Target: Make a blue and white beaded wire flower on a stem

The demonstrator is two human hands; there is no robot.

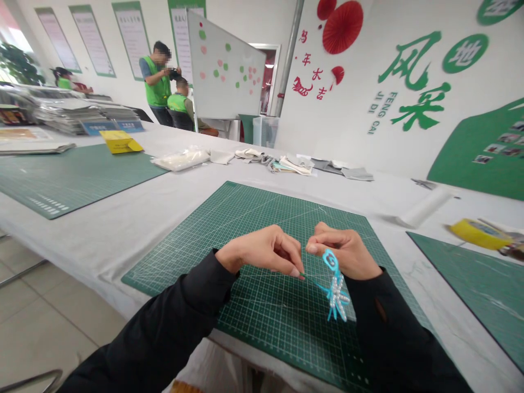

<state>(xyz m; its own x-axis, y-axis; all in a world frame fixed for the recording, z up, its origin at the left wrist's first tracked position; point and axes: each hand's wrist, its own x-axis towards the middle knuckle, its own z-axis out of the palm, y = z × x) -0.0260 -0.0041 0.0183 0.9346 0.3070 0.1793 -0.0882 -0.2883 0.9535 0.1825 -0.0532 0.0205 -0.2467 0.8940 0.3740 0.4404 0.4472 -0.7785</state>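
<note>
My left hand (270,252) is closed in a pinch above the green cutting mat (196,262), with a small thin green piece (302,277) showing at the fingertips. My right hand (346,251) is also closed, thumb against bent fingers; whatever it grips is too small to make out. Just below the right hand, in front of its wrist, is a light-blue ornament (336,292) with a looped top, rows of white pearl beads and pointed blue ends. One thin blue strand reaches from it toward my left fingertips; I cannot tell whether they touch.
More cutting mats lie left (82,174) and right (475,295). A yellow folded card (120,142), a plastic bag (182,159) and fabric pieces (292,165) lie farther back. At right is a yellow tape-like object (481,233). People in green vests (158,87) are beyond the table.
</note>
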